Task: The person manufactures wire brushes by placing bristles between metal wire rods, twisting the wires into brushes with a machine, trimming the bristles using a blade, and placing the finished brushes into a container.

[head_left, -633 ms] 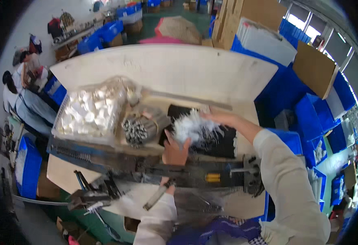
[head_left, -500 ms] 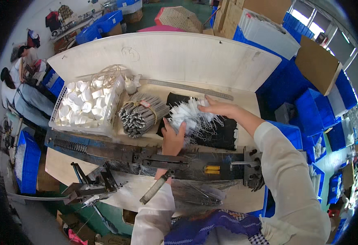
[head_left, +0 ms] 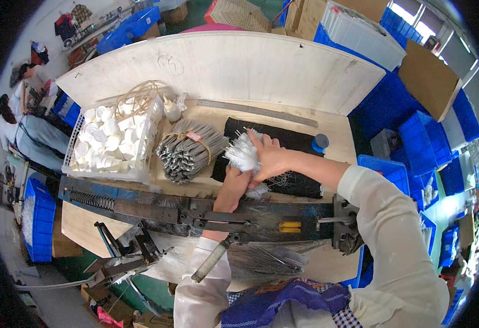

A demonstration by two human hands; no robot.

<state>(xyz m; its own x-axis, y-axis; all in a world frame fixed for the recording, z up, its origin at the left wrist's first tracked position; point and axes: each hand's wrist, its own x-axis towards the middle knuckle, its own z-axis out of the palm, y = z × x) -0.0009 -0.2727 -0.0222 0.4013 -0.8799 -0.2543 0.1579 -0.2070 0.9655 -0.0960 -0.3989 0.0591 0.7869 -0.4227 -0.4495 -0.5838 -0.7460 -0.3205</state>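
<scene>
A bunch of white-bristled wire brushes point(head_left: 241, 153) is gathered upright over a black cloth mat point(head_left: 299, 177). My right hand point(head_left: 272, 157) is wrapped round the bunch from the right. From below, my left hand point(head_left: 235, 188) closes on its lower left side. The fingers partly hide the brushes, and some thin wire ends show beneath my right palm. Just left of the mat lies a thick bundle of grey twisted wire stems point(head_left: 189, 152), bound with a band and carrying a small red-and-white tag.
Left is a white basket point(head_left: 148, 156) full of white round caps, with a small bottle point(head_left: 170, 109) beside it. A steel ruler point(head_left: 256, 111) lies behind the mat, a blue round object point(head_left: 320, 143) on its right. A dark metal machine point(head_left: 157, 212) with a lever crosses the front.
My hands have come together, pressing the spread brushes into a tight bunch. My right hand moved left and down, and the blue round object now shows.
</scene>
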